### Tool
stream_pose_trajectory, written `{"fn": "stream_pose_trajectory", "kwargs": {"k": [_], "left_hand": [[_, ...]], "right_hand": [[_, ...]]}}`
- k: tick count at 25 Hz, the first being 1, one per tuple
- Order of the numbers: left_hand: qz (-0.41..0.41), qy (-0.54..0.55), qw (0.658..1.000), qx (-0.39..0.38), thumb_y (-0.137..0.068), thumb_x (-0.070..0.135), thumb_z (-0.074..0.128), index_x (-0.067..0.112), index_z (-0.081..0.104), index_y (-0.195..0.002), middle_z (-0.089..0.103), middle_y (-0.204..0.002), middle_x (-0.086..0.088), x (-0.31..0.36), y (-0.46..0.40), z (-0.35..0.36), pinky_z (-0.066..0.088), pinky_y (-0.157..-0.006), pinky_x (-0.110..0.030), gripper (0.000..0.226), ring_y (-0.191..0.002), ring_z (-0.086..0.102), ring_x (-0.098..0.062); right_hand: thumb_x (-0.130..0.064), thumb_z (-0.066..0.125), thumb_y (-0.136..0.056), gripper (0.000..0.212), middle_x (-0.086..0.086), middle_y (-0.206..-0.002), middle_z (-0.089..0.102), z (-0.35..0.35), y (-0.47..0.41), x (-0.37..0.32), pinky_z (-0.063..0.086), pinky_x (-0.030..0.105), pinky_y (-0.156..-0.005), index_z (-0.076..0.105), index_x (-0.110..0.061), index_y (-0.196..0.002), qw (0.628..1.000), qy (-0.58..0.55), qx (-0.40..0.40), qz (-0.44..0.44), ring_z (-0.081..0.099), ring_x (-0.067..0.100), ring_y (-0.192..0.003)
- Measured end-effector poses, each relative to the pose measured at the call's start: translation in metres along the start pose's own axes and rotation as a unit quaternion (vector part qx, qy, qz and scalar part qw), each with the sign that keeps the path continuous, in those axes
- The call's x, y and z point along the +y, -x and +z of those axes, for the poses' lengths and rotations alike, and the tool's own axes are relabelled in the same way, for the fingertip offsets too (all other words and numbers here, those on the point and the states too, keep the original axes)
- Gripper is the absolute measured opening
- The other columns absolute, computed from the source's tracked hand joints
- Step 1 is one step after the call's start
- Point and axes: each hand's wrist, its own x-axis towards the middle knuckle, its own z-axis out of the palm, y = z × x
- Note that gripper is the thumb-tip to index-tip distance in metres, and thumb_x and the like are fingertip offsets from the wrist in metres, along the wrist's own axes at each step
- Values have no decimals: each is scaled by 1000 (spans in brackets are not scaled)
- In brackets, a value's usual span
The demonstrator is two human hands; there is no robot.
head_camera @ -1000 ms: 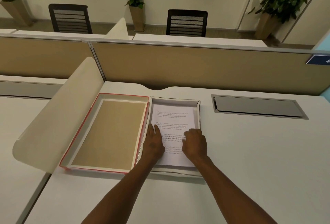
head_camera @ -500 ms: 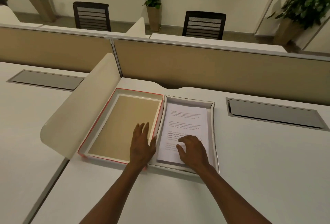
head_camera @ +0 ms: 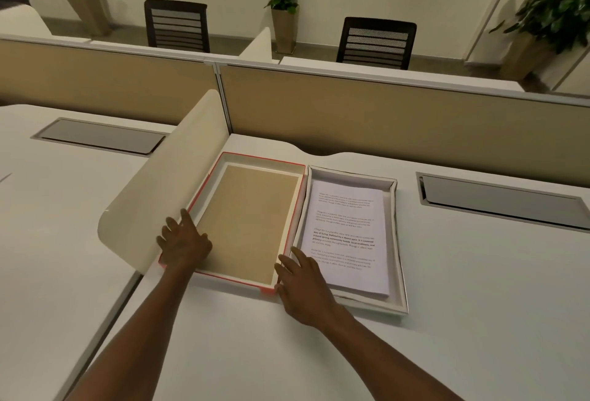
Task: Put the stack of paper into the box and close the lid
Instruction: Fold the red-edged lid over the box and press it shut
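- white desk (head_camera: 479, 320) before a tan partition (head_camera: 383, 113); curved cream divider (head_camera: 153, 209) at left.
- lid (head_camera: 249, 225): red-edged, inside up, between divider and box (head_camera: 400, 257); long axis runs away from the viewer.
- stack of paper (head_camera: 344, 241): flat inside the open box, parallel to the lid, text upright to the viewer.
- left hand (head_camera: 183, 242): spread fingers resting on the lid's near-left rim.
- right hand (head_camera: 303, 288): straight fingers touching its near-right corner.

two chairs (head_camera: 176, 26), potted plants (head_camera: 283, 1), desk divider (head_camera: 153, 186)
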Motion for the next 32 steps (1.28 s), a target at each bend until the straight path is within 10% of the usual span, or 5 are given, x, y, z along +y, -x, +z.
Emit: {"fn": "stream_pose_trajectory", "kwargs": {"k": [6,13,20,26,32], "left_hand": [[6,51,999,-7,-84,34,69,1,57,-124,63,-127,-25,-8,-35,-27,51,-93,-45,54,-115,61,-44],[86,99,991,-30,-87,43,72,13,53,-142,60,-140,-17,8,-27,-102,47,-104,-47,66,-122,59,-38],[187,263,944,-68,-71,40,85,41,63,-123,65,-103,-1,54,53,-161,58,-66,-34,57,-82,65,-19],[308,176,934,45,-66,65,73,31,45,-143,61,-123,-2,135,141,-120,56,-90,-41,89,-109,62,-24],[384,208,893,-106,-65,75,68,37,36,-150,51,-146,6,169,164,-90,55,-100,-41,98,-122,58,-17]], "right_hand": [[-36,38,-101,51,7,-161,29,3,3,0,14,49,-122,39,-14,-147,1000,14,-14,11,6,29,-153],[-44,49,-97,52,2,-151,47,-8,-3,-3,24,36,-119,50,-20,-143,986,-135,74,66,30,22,-146],[-39,66,-90,31,-11,-109,71,-92,-35,-13,57,26,-78,67,-25,-118,845,-433,246,198,68,-1,-88],[-46,61,-92,39,3,-112,71,-154,-39,1,63,37,-68,59,-23,-124,680,-660,220,230,74,23,-91],[-30,62,-95,30,2,-117,67,-160,-12,45,62,29,-60,58,-22,-124,659,-644,242,304,69,23,-94]]}}
